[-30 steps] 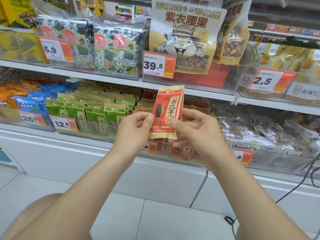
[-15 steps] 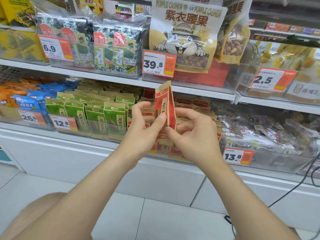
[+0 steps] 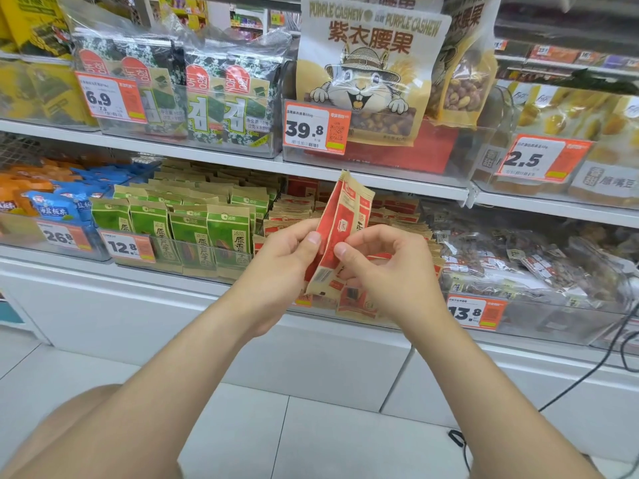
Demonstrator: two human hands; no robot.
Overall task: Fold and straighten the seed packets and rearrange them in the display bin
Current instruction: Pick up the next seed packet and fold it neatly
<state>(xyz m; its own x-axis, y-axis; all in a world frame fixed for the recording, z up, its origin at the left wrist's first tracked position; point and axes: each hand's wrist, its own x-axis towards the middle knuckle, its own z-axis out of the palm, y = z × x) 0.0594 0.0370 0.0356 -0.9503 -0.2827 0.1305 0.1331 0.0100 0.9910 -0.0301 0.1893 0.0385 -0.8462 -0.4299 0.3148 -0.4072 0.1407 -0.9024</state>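
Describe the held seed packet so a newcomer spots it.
Find the Purple Cashew bag on the upper shelf. Below its 39.8 price tag, the left hand and right hand pinch one red seed packet. Unlike the binned red packets behind, it's raised and folded lengthwise.

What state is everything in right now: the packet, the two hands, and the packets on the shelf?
red seed packet: folded lengthwise, held upright.
left hand: pinches the packet's left edge.
right hand: pinches its right edge.
red packets in the bin: piled unevenly.
green packets: upright in neat rows.
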